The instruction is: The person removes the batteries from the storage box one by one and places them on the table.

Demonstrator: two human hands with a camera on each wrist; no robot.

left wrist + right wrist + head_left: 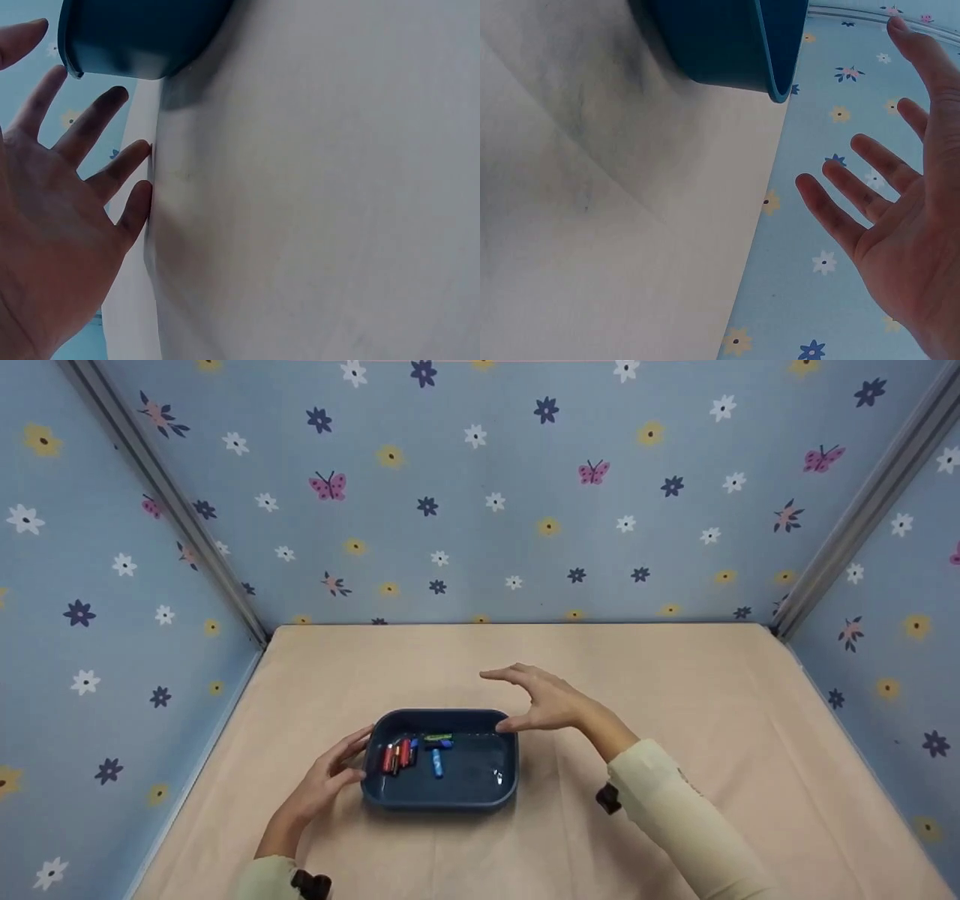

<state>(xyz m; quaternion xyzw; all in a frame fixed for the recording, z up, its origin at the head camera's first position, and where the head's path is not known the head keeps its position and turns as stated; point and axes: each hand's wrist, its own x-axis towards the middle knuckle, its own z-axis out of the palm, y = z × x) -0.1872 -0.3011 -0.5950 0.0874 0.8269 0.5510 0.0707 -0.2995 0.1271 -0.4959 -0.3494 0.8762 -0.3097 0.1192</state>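
A dark blue container (pixel 472 769), oblong with rounded corners and smooth, slightly shiny walls, stands on the desk (pixel 660 675), nearer to its left edge than to its right one. Pale cloth (pixel 420 855) with soft creases covers this desk. In the container lie short cylindrical sticks (pixel 405 752): red and dark ones side by side at left, a green one toward the far wall, a light blue one near the middle. The left hand (pixel 322 781) is relaxed beside the left wall, grasping nothing; if it touches, I cannot tell. The right hand (pixel 547 697), also released, is spread at the container's far right corner.
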